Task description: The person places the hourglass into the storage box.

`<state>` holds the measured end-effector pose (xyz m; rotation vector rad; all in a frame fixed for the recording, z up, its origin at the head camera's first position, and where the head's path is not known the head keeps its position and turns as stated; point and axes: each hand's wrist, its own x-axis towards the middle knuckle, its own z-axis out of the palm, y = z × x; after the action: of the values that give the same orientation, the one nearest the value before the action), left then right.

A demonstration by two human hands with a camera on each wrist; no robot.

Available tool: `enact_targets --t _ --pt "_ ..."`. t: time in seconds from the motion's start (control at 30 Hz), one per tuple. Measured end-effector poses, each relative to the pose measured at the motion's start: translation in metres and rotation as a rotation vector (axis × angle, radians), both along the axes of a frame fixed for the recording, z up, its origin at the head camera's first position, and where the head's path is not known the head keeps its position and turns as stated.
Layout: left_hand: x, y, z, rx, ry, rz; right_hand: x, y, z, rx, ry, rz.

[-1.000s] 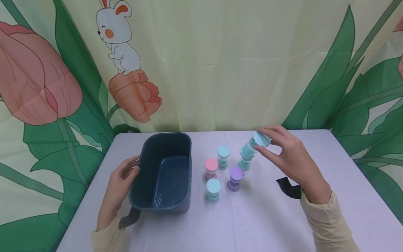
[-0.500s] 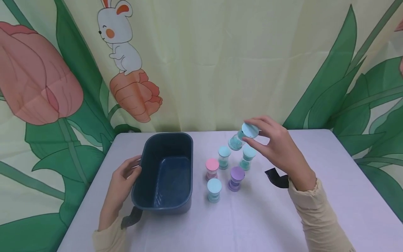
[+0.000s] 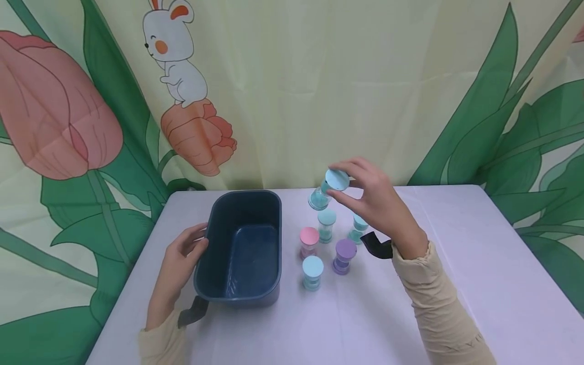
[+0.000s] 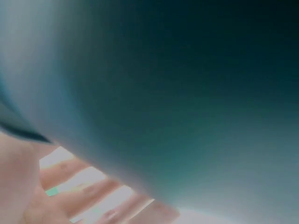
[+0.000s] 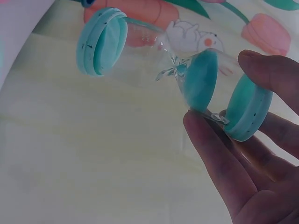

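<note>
My right hand (image 3: pixel 365 190) pinches a light-blue hourglass (image 3: pixel 336 179) by one end cap, holding it tilted above the table. In the right wrist view, the hourglass (image 5: pixel 201 81) has clear glass, turquoise sand and two turquoise caps, with thumb and fingers around the nearer cap. My left hand (image 3: pixel 180 258) rests against the left side of a dark blue bin (image 3: pixel 271 299), its fingers along the outer wall. The left wrist view shows the bin wall (image 4: pixel 117 93) blurred and close, with fingers (image 4: pixel 88 196) beneath it. Nothing lies inside the bin in the head view.
Right of the bin stand several upright hourglasses: a pink one (image 3: pixel 309 236), a purple one (image 3: pixel 345 249), a front light-blue one (image 3: pixel 313 266), a teal one (image 3: pixel 326 218) and another (image 3: pixel 360 223) partly behind the right hand. A printed curtain (image 3: pixel 301 91) hangs behind the white table (image 3: pixel 365 324).
My right hand has lifted the light-blue hourglass away from above the rear-right one and carried it left, toward the bin. The left hand and the bin have stayed in place.
</note>
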<state>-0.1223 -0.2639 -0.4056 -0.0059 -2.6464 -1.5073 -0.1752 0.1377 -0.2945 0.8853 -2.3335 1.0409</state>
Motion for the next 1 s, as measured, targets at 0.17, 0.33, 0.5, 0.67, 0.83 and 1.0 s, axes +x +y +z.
enact_targets --t 0.17,0.33,0.5,0.67,0.83,1.0 --pt "-0.001 0.000 0.000 -0.004 -0.009 0.002 -0.005 -0.011 0.002 -0.019 0.002 0.046" --pt "-0.001 0.000 0.000 0.001 -0.012 -0.003 -0.008 -0.018 0.002 -0.052 -0.015 0.078" --pt "-0.001 0.000 0.000 0.005 -0.013 0.000 -0.013 -0.026 0.002 -0.051 -0.025 0.101" --pt "0.000 0.000 -0.001 0.014 -0.019 -0.003 -0.018 -0.037 0.002 -0.057 -0.032 0.137" --pt "0.001 0.000 -0.001 0.006 -0.018 0.008 -0.023 -0.052 0.001 -0.064 -0.059 0.164" --pt "-0.003 0.002 -0.001 0.024 -0.013 -0.007 -0.026 -0.066 0.001 -0.064 -0.081 0.180"
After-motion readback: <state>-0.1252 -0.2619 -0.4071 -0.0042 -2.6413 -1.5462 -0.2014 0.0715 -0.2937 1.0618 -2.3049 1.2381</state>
